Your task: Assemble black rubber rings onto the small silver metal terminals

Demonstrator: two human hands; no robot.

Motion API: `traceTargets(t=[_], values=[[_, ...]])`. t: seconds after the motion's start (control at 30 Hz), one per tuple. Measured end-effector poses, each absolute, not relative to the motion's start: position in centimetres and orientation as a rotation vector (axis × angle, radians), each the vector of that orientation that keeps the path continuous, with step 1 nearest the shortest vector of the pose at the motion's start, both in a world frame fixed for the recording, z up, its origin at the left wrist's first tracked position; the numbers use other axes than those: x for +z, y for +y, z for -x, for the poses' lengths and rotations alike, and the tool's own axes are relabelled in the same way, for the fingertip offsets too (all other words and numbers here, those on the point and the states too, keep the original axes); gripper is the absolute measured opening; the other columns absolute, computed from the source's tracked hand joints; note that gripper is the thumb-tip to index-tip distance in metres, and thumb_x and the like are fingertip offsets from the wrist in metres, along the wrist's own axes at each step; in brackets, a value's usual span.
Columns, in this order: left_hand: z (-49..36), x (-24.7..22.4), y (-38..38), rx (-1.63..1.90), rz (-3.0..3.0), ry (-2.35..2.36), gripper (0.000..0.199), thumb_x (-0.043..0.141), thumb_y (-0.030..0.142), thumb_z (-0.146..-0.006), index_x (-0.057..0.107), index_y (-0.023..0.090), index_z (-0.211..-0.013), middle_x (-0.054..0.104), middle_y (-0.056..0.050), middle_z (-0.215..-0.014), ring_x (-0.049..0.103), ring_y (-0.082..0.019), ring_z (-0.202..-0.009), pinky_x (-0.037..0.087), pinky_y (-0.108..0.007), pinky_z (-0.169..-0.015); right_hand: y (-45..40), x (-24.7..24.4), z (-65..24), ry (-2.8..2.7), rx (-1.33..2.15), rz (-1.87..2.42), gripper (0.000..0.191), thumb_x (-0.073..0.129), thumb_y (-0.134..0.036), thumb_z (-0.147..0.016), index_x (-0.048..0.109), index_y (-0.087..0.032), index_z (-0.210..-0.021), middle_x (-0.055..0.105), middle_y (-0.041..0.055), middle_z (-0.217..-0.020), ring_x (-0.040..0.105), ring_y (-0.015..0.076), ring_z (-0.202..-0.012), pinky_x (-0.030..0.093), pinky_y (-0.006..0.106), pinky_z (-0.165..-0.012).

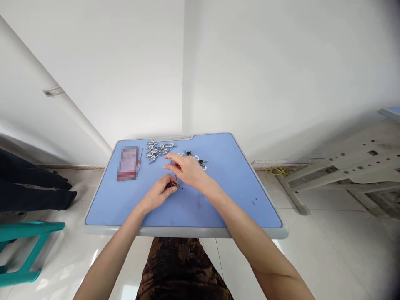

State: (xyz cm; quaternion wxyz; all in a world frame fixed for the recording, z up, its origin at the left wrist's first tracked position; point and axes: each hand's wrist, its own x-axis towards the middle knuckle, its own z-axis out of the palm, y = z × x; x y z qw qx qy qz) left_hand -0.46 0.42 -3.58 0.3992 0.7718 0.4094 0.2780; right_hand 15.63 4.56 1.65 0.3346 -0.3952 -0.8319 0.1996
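Observation:
My left hand (160, 192) is closed on a small metal part (178, 186), pressing it against the blue table top (196, 208). Above it, my right hand (187, 168) grips a screwdriver (176, 178) by its handle, the shaft slanting down to the part. Several silver metal pieces (155, 152) lie in a cluster beyond my left hand. Flat silver plates (204, 167) and black round parts (201, 161) are spread just beyond my right hand, which partly hides them.
A blurred pink-and-red packet (128, 163) and a red-handled tool (139, 160) lie at the table's left. A green stool (33, 233) and a person's dark-clad legs (29, 183) are further left. Folded grey frames (337, 171) stand right.

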Motion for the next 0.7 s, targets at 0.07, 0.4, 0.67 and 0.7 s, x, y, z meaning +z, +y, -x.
traceTargets(t=[0.07, 0.4, 0.67, 0.7], values=[[0.5, -3.6, 0.5, 0.721, -1.900, 1.004, 0.015, 0.047, 0.028, -0.089, 0.051, 0.017, -0.098, 0.054, -0.004, -0.091, 0.050, -0.017, -0.084, 0.042, -0.030, -0.078, 4.6, 1.8, -15.6, -2.155, 0.518, 1.041, 0.025, 0.058, -0.032, -0.086, 0.061, -0.019, -0.108, 0.061, -0.0024, -0.063, 0.054, 0.0123, -0.059, 0.036, 0.023, -0.062], [0.3, -4.0, 0.8, 0.735, -1.963, 0.987, 0.016, 0.048, 0.031, -0.089, 0.053, 0.016, -0.095, 0.054, -0.004, -0.090, 0.051, -0.017, -0.084, 0.043, -0.031, -0.078, 4.6, 1.4, -15.9, -2.132, 0.516, 1.089, 0.026, 0.057, -0.034, -0.087, 0.062, -0.020, -0.108, 0.065, -0.0008, -0.068, 0.057, 0.0132, -0.063, 0.038, 0.023, -0.063], [-0.4, -4.5, 1.0, 0.713, -2.342, 1.144, 0.012, 0.049, 0.023, -0.089, 0.058, 0.018, -0.094, 0.057, -0.007, -0.098, 0.051, -0.021, -0.095, 0.043, -0.036, -0.085, 3.9, 0.5, -17.1, -2.257, 0.492, 1.052, 0.029, 0.043, -0.020, -0.092, 0.055, -0.018, -0.118, 0.068, 0.0061, -0.088, 0.061, 0.0169, -0.076, 0.043, 0.028, -0.069], [-0.4, -4.5, 0.9, 0.707, -2.366, 1.146, 0.012, 0.048, 0.023, -0.090, 0.058, 0.018, -0.095, 0.057, -0.006, -0.098, 0.051, -0.021, -0.095, 0.044, -0.036, -0.085, 3.8, 0.5, -17.4, -2.259, 0.499, 1.040, 0.031, 0.041, -0.019, -0.092, 0.053, -0.018, -0.120, 0.068, 0.0057, -0.086, 0.061, 0.0167, -0.075, 0.043, 0.028, -0.069]])
